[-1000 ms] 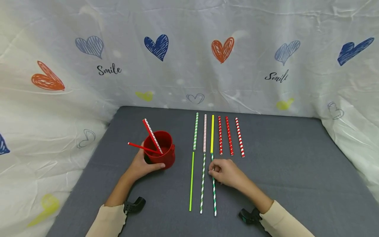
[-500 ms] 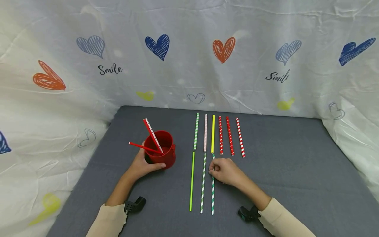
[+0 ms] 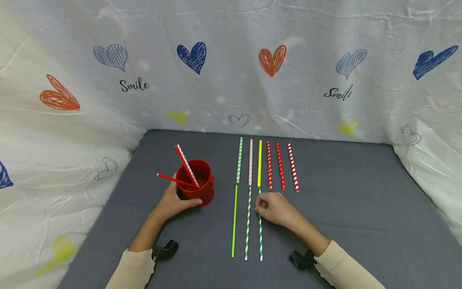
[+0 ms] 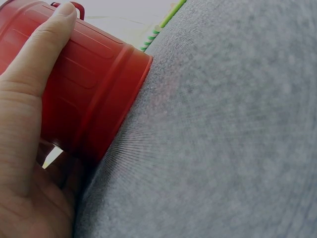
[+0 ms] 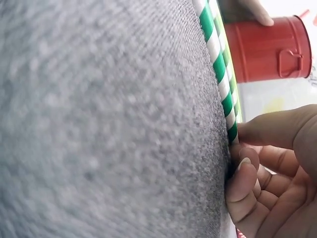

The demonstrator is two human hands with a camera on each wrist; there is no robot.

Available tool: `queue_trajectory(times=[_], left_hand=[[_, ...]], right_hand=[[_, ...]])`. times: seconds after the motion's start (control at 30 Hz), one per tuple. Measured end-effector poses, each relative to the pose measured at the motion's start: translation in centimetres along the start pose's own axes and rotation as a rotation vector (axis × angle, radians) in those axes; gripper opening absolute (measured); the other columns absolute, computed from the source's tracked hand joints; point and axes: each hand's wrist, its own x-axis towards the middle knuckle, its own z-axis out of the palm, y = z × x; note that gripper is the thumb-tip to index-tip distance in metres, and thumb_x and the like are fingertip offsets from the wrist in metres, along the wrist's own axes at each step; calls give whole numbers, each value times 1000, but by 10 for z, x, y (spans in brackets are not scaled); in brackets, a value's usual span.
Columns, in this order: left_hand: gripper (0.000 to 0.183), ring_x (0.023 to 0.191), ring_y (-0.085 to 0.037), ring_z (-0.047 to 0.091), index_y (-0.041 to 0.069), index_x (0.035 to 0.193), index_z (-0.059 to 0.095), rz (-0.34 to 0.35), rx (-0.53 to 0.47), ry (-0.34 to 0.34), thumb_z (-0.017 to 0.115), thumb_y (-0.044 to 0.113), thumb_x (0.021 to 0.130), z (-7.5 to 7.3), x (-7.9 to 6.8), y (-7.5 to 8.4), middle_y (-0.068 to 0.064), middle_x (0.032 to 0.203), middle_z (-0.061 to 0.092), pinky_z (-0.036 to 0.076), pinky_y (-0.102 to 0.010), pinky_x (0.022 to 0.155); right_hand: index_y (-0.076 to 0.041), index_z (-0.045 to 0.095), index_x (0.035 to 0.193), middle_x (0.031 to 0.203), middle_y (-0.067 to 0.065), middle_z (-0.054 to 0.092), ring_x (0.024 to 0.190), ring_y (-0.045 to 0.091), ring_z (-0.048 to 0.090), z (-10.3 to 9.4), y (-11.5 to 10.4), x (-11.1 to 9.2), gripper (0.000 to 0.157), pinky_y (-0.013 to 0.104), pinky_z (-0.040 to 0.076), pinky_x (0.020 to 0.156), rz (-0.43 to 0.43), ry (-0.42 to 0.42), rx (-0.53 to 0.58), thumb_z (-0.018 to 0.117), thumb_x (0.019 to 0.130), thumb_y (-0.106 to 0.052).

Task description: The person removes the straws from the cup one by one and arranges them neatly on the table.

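My left hand (image 3: pixel 175 204) grips a small red metal pail (image 3: pixel 203 192) around its side, thumb across the front. Out of its mouth lean a plain red straw (image 3: pixel 169 177) and, at a steeper tilt, red and red-dotted white straws (image 3: pixel 185 162). On the cloth, my right hand (image 3: pixel 276 209) pinches a green-and-white striped paper straw (image 3: pixel 260 241) near its far end, between thumb and curled fingers. This straw lies in line below a yellow straw (image 3: pixel 259 160). To its left are a paler green striped straw (image 3: pixel 247 228) and a lime green straw (image 3: pixel 234 224).
The far row also holds a light green striped straw (image 3: pixel 239 160), a pale pink one (image 3: pixel 250 162), two red dotted straws (image 3: pixel 269 166) and a red-and-white striped one (image 3: pixel 293 168). A white curtain (image 3: pixel 231 96) with hearts hangs behind the grey tabletop (image 3: pixel 361 192).
The near end of the green-and-white striped straw has swung left, then slightly back right, under my right hand. My left hand and the pail stay in place.
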Motion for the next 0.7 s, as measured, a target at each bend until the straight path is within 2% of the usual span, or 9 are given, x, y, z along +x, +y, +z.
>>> queue_trajectory(times=[0.13,0.3,0.4,0.63,0.7], left_hand=[[103,132,-22,41,17,155,29,23,3,-2,89,3,72,1,1,3,-2,147,44,51,-35,94],[98,129,-23,42,8,153,30,36,12,-10,88,2,73,2,-3,25,-9,146,45,51,-33,93],[98,127,-23,44,6,152,28,42,15,-18,88,3,74,3,-5,32,-13,145,45,52,-33,91],[102,131,-22,41,16,154,28,11,-10,-6,89,1,72,1,-1,4,-3,147,44,50,-33,95],[102,131,-22,42,19,154,29,17,-14,-5,89,3,72,1,0,1,-1,147,44,50,-34,95]], right_hand=[[-14,65,78,62,-10,50,54,3,44,0,1,-1,17,25,40,52,-9,-5,9,76,86,-4],[-15,65,79,63,-11,51,54,3,44,-2,1,-1,16,25,40,52,-14,-14,7,76,87,-6],[-15,65,80,63,-11,50,53,3,44,-3,0,-2,15,25,40,52,-19,-21,7,76,87,-7],[-15,68,84,60,-12,49,52,2,43,-6,-1,-1,12,25,39,51,-35,-56,-2,78,87,-10],[-15,68,85,59,-12,48,51,1,42,-8,-1,-1,11,24,38,51,-43,-59,-13,78,87,-11]])
